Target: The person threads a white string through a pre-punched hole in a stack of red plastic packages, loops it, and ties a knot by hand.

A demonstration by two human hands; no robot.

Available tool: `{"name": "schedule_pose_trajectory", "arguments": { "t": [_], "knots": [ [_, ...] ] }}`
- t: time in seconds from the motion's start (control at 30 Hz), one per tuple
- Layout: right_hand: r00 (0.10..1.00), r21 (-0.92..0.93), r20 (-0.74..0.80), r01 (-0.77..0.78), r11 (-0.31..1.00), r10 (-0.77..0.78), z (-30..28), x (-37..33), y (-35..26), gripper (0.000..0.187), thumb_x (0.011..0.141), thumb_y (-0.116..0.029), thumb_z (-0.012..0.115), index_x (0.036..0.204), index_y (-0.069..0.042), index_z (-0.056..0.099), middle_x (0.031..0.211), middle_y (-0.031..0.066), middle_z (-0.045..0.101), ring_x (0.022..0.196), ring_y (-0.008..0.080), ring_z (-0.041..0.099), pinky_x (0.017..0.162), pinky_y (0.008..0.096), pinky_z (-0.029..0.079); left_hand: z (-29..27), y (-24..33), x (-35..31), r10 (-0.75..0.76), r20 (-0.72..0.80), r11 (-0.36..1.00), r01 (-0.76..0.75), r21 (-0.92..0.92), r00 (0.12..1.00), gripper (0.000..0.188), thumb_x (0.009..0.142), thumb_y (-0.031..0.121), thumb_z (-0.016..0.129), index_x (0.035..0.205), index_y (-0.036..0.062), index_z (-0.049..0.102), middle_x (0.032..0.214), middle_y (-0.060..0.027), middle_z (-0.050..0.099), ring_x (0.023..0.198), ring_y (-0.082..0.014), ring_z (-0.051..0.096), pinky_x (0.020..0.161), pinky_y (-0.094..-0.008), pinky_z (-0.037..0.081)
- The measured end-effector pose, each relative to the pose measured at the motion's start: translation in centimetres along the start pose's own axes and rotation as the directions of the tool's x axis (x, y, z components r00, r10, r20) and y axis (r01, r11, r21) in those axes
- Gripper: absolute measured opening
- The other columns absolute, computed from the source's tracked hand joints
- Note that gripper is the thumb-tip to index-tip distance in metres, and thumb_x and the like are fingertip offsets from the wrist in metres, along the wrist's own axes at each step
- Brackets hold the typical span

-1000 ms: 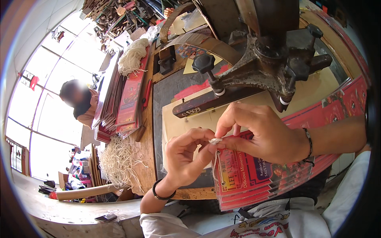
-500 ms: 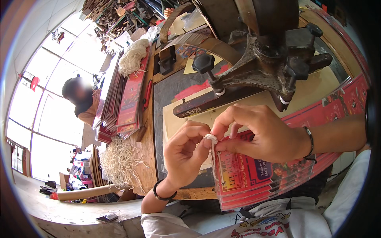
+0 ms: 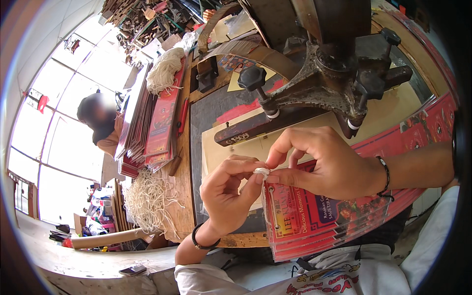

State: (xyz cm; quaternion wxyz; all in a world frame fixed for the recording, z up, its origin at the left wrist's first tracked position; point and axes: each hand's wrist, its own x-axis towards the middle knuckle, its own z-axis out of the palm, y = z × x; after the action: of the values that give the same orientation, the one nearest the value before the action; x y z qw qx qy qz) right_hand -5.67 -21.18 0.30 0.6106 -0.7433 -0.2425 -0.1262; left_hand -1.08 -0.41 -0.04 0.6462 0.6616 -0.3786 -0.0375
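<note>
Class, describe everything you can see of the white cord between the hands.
The white cord looks soft and fibrous. One part is bunched into a small, knot-like lump above the corner of the glossy red sheets, pinched by the fingertips of the left hand and right hand. Below, it runs along the sheets' left edge. Whether the lump is tightly knotted cannot be told.
</note>
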Motion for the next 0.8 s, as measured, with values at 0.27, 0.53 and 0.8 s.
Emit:
{"name": "schedule_pose_trajectory", "arguments": {
  "t": [0.27, 0.53, 0.8],
  "knots": [
    [0.996, -0.063, 0.001, 0.086, 0.994, -0.086, 0.0, -0.1, 0.3, 0.021, 0.087, -0.011, 0.071, 0.104, 0.001, 0.069, 0.097, 0.0122, 0.069, 0.081, 0.0196, 0.068, 0.063, 0.0285, 0.056, 0.2, -0.5, -0.2, 0.049, -0.048, 0.998, -0.051, -0.046, 0.998, 0.022, 0.083, -0.012, 0.067, 0.101, -0.0057, 0.058, 0.101, -0.0138, 0.062, 0.094, -0.0163, 0.063, 0.082, -0.0275, 0.054],
    [0.999, 0.017, -0.027, 0.018, 1.000, -0.018, 0.2, -0.2, -0.1, 0.017, 0.084, -0.009, 0.072, 0.094, 0.003, 0.066, 0.088, 0.0120, 0.067, 0.074, 0.0158, 0.067, 0.062, 0.0282, 0.056, 0.0, -0.3, 0.5, 0.107, 0.022, 0.993, -0.108, 0.042, 0.994, 0.021, 0.080, -0.011, 0.070, 0.099, -0.0047, 0.063, 0.100, -0.0141, 0.063, 0.091, -0.0175, 0.064, 0.078, -0.0278, 0.055],
    [1.000, 0.020, -0.025, 0.016, 1.000, -0.016, 0.1, -0.3, -0.2, 0.018, 0.087, -0.013, 0.069, 0.088, 0.002, 0.059, 0.079, 0.0116, 0.065, 0.068, 0.0166, 0.064, 0.058, 0.0300, 0.052, -0.1, 0.6, 1.0, 0.448, 0.162, 0.752, -0.469, 0.463, 0.879, 0.026, 0.071, -0.009, 0.078, 0.095, -0.0018, 0.070, 0.090, -0.0138, 0.068, 0.073, -0.0195, 0.067, 0.059, -0.0260, 0.055]
  ]
}}
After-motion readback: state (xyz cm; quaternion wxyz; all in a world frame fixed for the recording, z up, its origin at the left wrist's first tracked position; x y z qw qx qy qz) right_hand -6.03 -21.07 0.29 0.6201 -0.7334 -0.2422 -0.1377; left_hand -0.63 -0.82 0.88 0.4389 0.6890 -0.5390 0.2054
